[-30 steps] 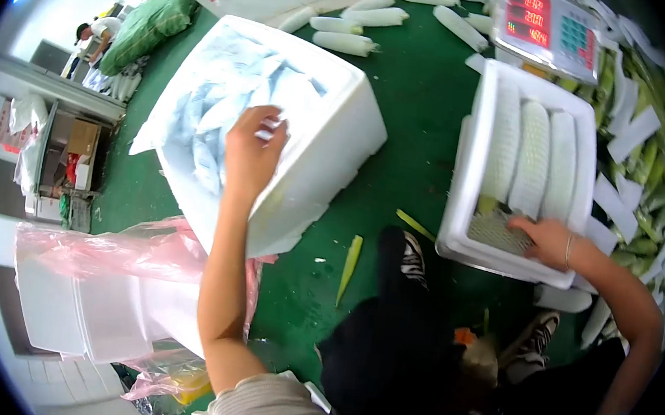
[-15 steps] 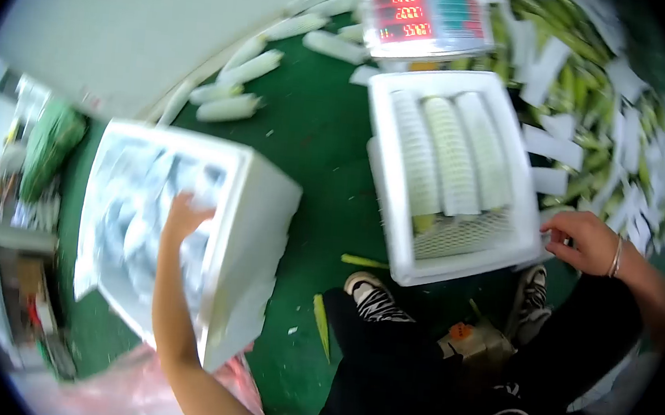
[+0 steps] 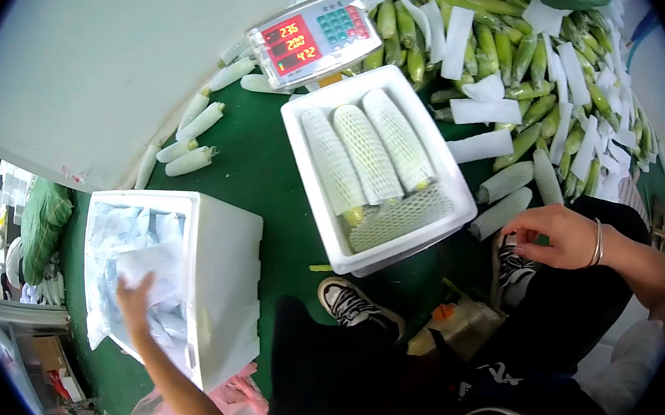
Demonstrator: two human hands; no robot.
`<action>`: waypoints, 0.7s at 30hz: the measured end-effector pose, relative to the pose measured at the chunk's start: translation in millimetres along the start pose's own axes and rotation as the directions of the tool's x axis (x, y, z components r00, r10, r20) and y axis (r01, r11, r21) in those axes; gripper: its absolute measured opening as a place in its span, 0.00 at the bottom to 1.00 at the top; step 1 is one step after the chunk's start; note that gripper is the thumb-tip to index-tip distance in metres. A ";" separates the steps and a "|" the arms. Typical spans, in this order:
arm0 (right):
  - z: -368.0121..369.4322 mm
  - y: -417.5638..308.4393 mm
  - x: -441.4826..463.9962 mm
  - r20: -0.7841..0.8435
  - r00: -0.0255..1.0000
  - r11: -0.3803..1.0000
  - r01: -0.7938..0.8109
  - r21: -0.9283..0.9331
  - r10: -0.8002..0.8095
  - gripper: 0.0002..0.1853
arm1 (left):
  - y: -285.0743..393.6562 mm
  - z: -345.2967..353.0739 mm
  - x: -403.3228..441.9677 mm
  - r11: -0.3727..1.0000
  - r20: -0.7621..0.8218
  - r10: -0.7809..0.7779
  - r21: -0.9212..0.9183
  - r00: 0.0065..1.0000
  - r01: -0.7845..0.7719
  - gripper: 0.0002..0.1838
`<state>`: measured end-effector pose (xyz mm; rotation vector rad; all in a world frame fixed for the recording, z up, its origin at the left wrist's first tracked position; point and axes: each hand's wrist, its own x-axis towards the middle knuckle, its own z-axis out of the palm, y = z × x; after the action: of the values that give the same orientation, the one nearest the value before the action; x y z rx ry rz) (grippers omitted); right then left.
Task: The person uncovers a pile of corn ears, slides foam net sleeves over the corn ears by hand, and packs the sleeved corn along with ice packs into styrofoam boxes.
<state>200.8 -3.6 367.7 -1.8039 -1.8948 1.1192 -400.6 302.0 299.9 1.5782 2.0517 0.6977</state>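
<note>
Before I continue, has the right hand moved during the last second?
Yes. The right hand has moved rightward, out of the white foam box holding net-sleeved corn; its fingers were inside, and now are beyond the box's right wall.

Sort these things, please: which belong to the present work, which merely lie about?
Probably in use:
white netted corn in white foam box
pale blue packs in another white foam box
silver scale, red display

Apparently idle:
pink plastic sheeting
bulky green sack
</note>
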 end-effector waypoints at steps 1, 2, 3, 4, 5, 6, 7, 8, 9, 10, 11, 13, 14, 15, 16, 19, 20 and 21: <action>-7.2 -10.0 -1.7 -0.023 0.999 0.999 0.034 -0.033 -0.035 0.16 | 25.7 -19.7 -23.7 0.979 -0.039 0.072 -0.190 0.997 -0.078 0.39; -10.1 -19.3 0.9 -0.046 0.996 0.996 0.068 -0.056 -0.070 0.18 | 46.7 -31.0 -47.0 0.919 -0.088 0.138 -0.360 0.987 -0.160 0.39; -13.8 -23.3 11.5 -0.089 0.990 0.993 0.109 -0.041 -0.113 0.21 | 64.1 -30.3 -60.5 0.836 -0.091 0.194 -0.506 0.977 -0.213 0.38; -14.1 -27.4 25.8 -0.125 0.982 0.990 0.143 -0.012 -0.143 0.24 | 81.7 -27.0 -69.7 0.738 -0.088 0.241 -0.630 0.967 -0.241 0.37; -11.9 -39.2 44.9 -0.160 0.983 0.988 0.112 0.105 -0.095 0.27 | 86.3 -7.3 -66.5 0.693 -0.133 0.053 -0.708 0.990 -0.133 0.35; -12.6 -50.9 66.4 -0.197 0.979 0.976 0.091 0.200 -0.051 0.30 | 103.9 18.5 -75.0 0.653 0.052 0.110 -0.757 0.993 -0.032 0.33; -4.2 -47.5 91.6 -0.244 0.967 0.956 0.138 0.260 -0.073 0.33 | 140.6 61.1 -107.3 0.629 0.102 0.177 -0.776 0.979 -0.033 0.26; 8.1 -39.6 117.6 -0.303 0.948 0.933 0.196 0.302 -0.101 0.37 | 140.5 99.6 -96.2 0.686 0.305 0.350 -0.728 0.886 -0.021 0.25; 16.8 -42.3 135.1 -0.357 0.933 0.887 0.201 0.416 -0.044 0.36 | 197.0 134.0 -138.6 0.711 0.413 0.401 -0.703 0.818 0.006 0.20; 25.1 -37.8 148.0 -0.398 0.917 0.825 0.210 0.524 0.020 0.35 | 215.7 167.4 -149.9 0.750 0.547 0.453 -0.661 0.704 0.031 0.24; 31.7 -11.2 165.9 -0.376 0.926 0.903 0.171 0.394 -0.011 0.31 | 219.7 200.5 -161.2 0.727 0.623 0.466 -0.674 0.628 0.130 0.24; 44.0 26.0 178.9 -0.347 0.938 0.958 0.121 0.259 -0.025 0.29 | 214.4 236.2 -169.0 0.810 0.788 0.396 -0.542 0.471 0.226 0.25; 53.4 33.8 175.8 -0.400 0.915 0.995 0.080 0.058 -0.050 0.27 | 215.5 237.5 -171.8 0.895 0.867 0.297 -0.399 0.400 0.200 0.26; 61.1 40.5 176.7 -0.444 0.892 0.989 0.024 -0.144 -0.086 0.25 | 213.9 230.8 -171.9 0.943 0.850 0.301 -0.334 0.433 0.001 0.27; 70.7 48.9 184.1 -0.369 0.924 0.985 0.038 -0.167 -0.098 0.22 | 213.9 223.0 -167.9 0.944 0.856 0.297 -0.329 0.423 0.003 0.27; 89.3 45.0 194.9 -0.232 0.936 0.738 0.042 -0.674 -0.265 0.20 | 224.6 196.6 -145.7 0.692 0.525 0.647 -0.099 0.553 -0.715 0.21; 90.5 32.6 195.1 -0.381 0.881 0.772 -0.027 -0.635 -0.282 0.19 | 233.0 188.2 -143.1 0.712 0.474 0.664 -0.165 0.578 -0.683 0.19; 91.4 24.1 194.6 -0.514 0.807 0.804 -0.085 -0.589 -0.291 0.18 | 239.9 186.2 -139.6 0.776 0.518 0.611 -0.245 0.598 -0.581 0.17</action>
<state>122.5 147.4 234.0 -1.9691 -2.0049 -0.1507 -72.7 239.7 317.4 2.1445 1.0321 0.3867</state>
